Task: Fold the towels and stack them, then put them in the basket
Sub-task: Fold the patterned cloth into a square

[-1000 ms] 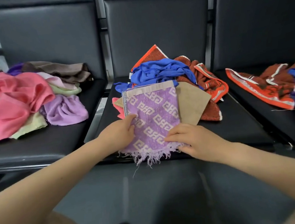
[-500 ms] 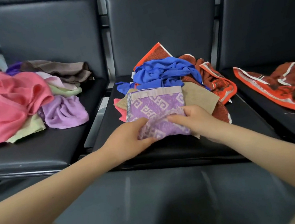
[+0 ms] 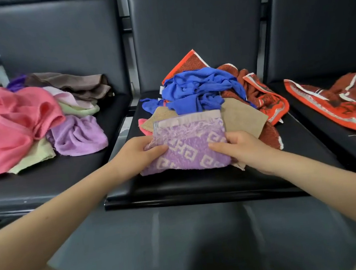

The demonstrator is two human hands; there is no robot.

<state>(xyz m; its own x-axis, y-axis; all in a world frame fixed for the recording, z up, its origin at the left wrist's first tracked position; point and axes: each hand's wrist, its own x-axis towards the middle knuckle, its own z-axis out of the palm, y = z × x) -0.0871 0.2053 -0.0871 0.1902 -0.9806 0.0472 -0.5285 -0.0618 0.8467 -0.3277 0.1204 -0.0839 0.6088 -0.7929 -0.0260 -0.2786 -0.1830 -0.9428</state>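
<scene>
On the left seat lies an unfolded heap: a pink towel [image 3: 5, 134], a lilac one [image 3: 79, 136] and others behind. On the middle seat [image 3: 179, 185], straight ahead of the person, the purple towel [image 3: 188, 147] lies folded in half, its fringed edge laid up near the far hem, its long axis running left to right across the seat's front. The left hand [image 3: 139, 156] grips its left end, thumb on top and fingers curled under the cloth; the right hand [image 3: 240, 146] pinches the right end the same way, so the hands are apart, one clamped on each short side, about equally near. It rests on a tan towel [image 3: 243, 116], with a blue towel [image 3: 200, 88] and a red one [image 3: 266, 99] bunched behind. Further right, another red towel [image 3: 337, 103] sprawls on the right seat. No basket is in view. The fold looks about done; a further fold would likely bring one end across to the other along that long axis, and the loose fringe may slip out of line as it goes.
</scene>
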